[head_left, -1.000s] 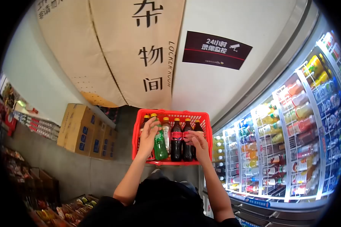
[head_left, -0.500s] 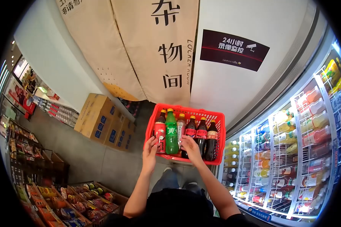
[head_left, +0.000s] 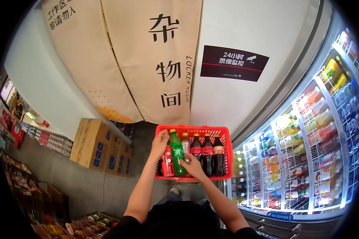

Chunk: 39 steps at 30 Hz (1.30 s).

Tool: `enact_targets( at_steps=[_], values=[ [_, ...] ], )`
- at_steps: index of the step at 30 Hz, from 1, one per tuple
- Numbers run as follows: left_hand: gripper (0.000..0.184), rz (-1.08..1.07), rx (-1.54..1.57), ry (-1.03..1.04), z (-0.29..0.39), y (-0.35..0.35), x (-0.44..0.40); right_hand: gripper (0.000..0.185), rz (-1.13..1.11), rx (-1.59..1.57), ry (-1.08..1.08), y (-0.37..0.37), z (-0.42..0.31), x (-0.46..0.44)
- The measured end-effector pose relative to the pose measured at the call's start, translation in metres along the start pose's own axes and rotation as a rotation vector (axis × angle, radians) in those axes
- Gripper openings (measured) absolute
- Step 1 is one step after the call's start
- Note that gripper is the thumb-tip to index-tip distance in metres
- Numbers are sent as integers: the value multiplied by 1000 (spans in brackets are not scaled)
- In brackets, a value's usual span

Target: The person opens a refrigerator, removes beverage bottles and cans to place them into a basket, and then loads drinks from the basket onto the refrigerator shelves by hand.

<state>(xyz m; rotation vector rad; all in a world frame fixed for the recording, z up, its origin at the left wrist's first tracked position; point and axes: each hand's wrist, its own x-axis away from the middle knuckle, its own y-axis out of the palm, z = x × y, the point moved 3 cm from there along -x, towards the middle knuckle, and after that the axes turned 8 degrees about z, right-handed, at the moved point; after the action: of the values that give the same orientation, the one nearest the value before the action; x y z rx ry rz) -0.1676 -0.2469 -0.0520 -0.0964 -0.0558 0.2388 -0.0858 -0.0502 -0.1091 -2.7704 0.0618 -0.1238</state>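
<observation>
A red plastic shopping basket (head_left: 227, 139) holds a row of drink bottles lying with their caps away from me. My left hand (head_left: 159, 144) is curled over the upper end of a red-labelled bottle (head_left: 168, 162) at the basket's left side, hiding its neck. Beside it a green soda bottle (head_left: 177, 153) with a yellow-green cap leans slightly left. My right hand (head_left: 193, 165) holds the lower part of this green bottle. To the right lie a bottle with a pale label (head_left: 186, 144) and several dark cola bottles (head_left: 207, 157) with yellow caps.
A lit drinks fridge (head_left: 307, 155) with full wire shelves stands at the right. A beige curtain (head_left: 139, 71) hangs ahead beside a white wall (head_left: 235, 99). Cardboard boxes (head_left: 87, 143) are stacked on the left floor. Snack bins (head_left: 83, 227) stand at lower left.
My left hand has moved up to the red-labelled bottle's top end. My right hand has shifted left onto the green bottle, which now tilts. The view has tipped upward, lowering the basket in it.
</observation>
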Motion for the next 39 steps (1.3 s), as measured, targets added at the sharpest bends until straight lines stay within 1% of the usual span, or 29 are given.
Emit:
enact_targets(
  at_steps=[1,2,3,4,5,7,11,13,14,16,17,19,21,23,26,29,30,32,36,38,39],
  values=[
    [40,-60,-71,-51,-5,5,-7,76,-25,-3,8,4,5,3],
    [43,-90,-135,-59,-7,7,-13,78,-28,52,3,5,-2,7],
    [43,-109,-129,-51,-10,11,-18,80,-28,107,-4,5,-8,8],
    [43,-127,-223,-70,-15,13,-22,85,-28,123,-1,8,-6,9],
    [44,-147,-320,-88,-17,16,-28,87,-10,107,16,8,-10,11],
    [43,-160,-418,-97,-29,19,-39,89,16,227,38,11,-8,12],
    [45,-214,-421,-111,-39,22,-54,88,41,209,122,12,-13,13],
    [47,-189,-309,-141,-46,21,-57,84,39,236,68,14,-12,13],
    [47,-200,-312,-136,-51,23,-59,84,51,232,72,14,-11,13],
    [50,-246,-231,-66,-60,28,-63,81,109,325,39,13,-9,16],
    [50,-253,-234,-67,-53,29,-60,81,114,322,45,13,-10,17],
    [51,-380,-153,-34,-21,36,-48,80,212,273,39,3,-16,21],
    [50,-431,-96,-75,-22,42,-46,80,231,297,54,-6,-18,24],
    [47,-506,65,-48,-24,53,-47,80,282,287,58,-13,-19,24],
    [47,-542,88,-21,-22,63,-46,81,333,267,36,-18,-24,26],
    [50,-589,51,2,19,66,-32,81,381,253,23,-23,-32,27],
    [50,-601,52,1,17,70,-31,81,396,249,18,-24,-33,28],
    [51,-603,207,-44,15,74,-27,81,429,246,13,-27,-33,30],
    [53,-596,243,-12,16,79,-12,80,494,254,24,-32,-36,34],
    [53,-554,305,-74,4,81,-5,78,493,213,68,-37,-37,38],
    [53,-566,304,-80,1,82,0,76,481,174,101,-39,-37,39]
  ],
)
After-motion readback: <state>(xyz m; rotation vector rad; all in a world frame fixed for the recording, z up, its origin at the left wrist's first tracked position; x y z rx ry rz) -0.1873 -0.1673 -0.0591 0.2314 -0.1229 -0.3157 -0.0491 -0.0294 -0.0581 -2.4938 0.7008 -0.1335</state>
